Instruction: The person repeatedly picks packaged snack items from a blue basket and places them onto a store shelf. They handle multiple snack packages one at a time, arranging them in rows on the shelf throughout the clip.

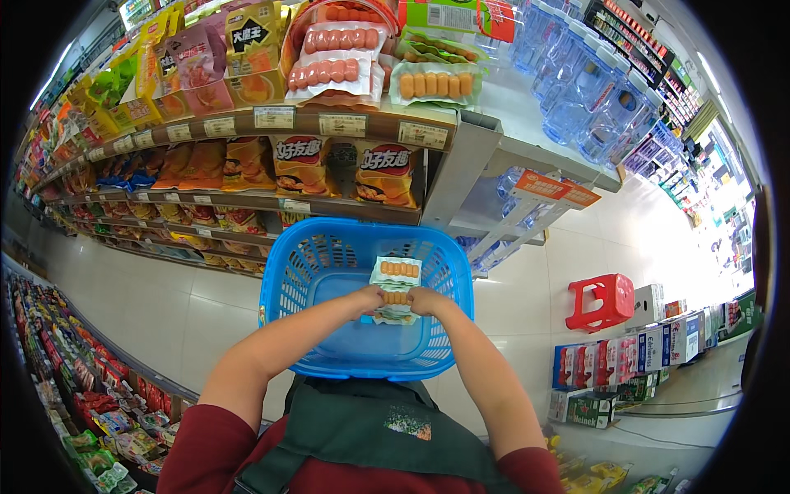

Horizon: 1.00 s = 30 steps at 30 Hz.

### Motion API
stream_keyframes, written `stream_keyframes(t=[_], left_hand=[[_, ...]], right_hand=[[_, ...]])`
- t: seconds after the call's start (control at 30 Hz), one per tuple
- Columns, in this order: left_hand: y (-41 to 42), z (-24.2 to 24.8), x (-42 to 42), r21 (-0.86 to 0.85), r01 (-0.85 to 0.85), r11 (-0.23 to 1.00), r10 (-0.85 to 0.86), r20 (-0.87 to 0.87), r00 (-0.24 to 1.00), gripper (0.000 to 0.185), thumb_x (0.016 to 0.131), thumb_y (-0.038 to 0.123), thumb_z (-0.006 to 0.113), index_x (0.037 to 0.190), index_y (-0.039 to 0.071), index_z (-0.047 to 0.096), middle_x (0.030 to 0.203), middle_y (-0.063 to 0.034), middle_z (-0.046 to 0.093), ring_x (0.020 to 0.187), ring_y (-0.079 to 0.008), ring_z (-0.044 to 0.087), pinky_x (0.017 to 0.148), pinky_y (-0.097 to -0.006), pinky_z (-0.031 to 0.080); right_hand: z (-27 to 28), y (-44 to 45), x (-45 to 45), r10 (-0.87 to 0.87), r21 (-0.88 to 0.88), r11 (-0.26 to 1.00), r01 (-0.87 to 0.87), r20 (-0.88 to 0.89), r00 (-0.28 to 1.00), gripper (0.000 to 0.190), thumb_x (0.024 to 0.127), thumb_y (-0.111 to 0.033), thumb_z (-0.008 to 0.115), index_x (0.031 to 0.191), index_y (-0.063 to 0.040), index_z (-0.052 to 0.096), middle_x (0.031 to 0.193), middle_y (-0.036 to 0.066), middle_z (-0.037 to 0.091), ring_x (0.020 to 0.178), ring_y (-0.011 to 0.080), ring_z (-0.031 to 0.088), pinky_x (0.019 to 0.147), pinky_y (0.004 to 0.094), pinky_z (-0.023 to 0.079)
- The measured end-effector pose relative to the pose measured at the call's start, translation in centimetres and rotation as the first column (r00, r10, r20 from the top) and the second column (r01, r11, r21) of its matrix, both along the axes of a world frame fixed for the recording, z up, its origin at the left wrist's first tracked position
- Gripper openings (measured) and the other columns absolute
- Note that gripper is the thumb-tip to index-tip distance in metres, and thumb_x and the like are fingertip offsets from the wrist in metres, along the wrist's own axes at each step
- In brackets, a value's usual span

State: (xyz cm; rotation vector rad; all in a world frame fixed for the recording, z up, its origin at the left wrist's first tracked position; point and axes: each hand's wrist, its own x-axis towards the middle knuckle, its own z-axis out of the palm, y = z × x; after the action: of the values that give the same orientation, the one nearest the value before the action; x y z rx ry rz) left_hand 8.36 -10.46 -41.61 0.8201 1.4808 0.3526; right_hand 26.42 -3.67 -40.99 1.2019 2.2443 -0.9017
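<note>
A blue plastic basket (336, 338) with slotted walls is directly before me, against the shelf front. Inside it, toward its right side, is a stack of sausage packs (400, 269) in pale green and clear wrapping. My left hand (369, 301) grips the left end of one sausage pack (396, 298), and my right hand (427, 302) pinches its right end. That pack lies flat over others in the basket. My fingertips partly cover its ends. What the basket rests on is hidden.
On the shelf top ahead are pink sausage packs (333, 71) and more yellow sausage packs (436, 84). Chip bags (300, 163) fill the level below. Large water bottles (592, 92) stand at the right, with a red plastic stool (602, 302) on the floor beyond.
</note>
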Motion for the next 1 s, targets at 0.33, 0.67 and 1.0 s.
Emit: stream_keyframes(t=[0.33, 0.67, 1.0], left_hand=[[0.8, 9.7, -2.8, 0.312, 0.290, 0.905, -0.223, -0.234, 0.946, 0.042, 0.087, 0.015, 0.063, 0.128, 0.004, 0.059, 0.117, -0.0151, 0.063, 0.105, -0.0285, 0.061, 0.086, -0.0375, 0.049], [4.8, 33.3, -4.8, 0.942, -0.035, 0.334, 0.080, 0.009, 0.997, 0.035, 0.089, 0.009, 0.062, 0.122, 0.000, 0.058, 0.112, -0.0101, 0.058, 0.087, -0.0130, 0.063, 0.077, -0.0279, 0.052], [8.9, 38.6, -5.2, 0.693, -0.176, 0.699, 0.082, 0.167, 0.983, 0.050, 0.093, 0.015, 0.059, 0.138, 0.000, 0.043, 0.109, -0.0131, 0.060, 0.077, -0.0188, 0.068, 0.063, -0.0288, 0.055]], right_hand=[[11.2, -1.0, -0.2, -0.010, 0.123, 0.992, 0.039, -0.226, 0.974, 0.036, 0.088, -0.021, 0.059, 0.120, -0.007, 0.063, 0.114, 0.018, 0.067, 0.107, 0.0361, 0.063, 0.091, 0.0442, 0.049], [34.0, 3.8, -0.3, 0.154, 0.331, 0.641, 0.692, -0.939, 0.307, 0.020, 0.089, -0.011, 0.063, 0.104, 0.000, 0.069, 0.088, 0.007, 0.069, 0.074, 0.0115, 0.062, 0.070, 0.0257, 0.050], [34.6, 13.1, -1.3, 0.006, 0.419, 0.659, 0.625, -0.834, 0.552, 0.022, 0.086, -0.018, 0.060, 0.100, -0.005, 0.072, 0.095, 0.015, 0.070, 0.087, 0.0289, 0.065, 0.079, 0.0373, 0.051]])
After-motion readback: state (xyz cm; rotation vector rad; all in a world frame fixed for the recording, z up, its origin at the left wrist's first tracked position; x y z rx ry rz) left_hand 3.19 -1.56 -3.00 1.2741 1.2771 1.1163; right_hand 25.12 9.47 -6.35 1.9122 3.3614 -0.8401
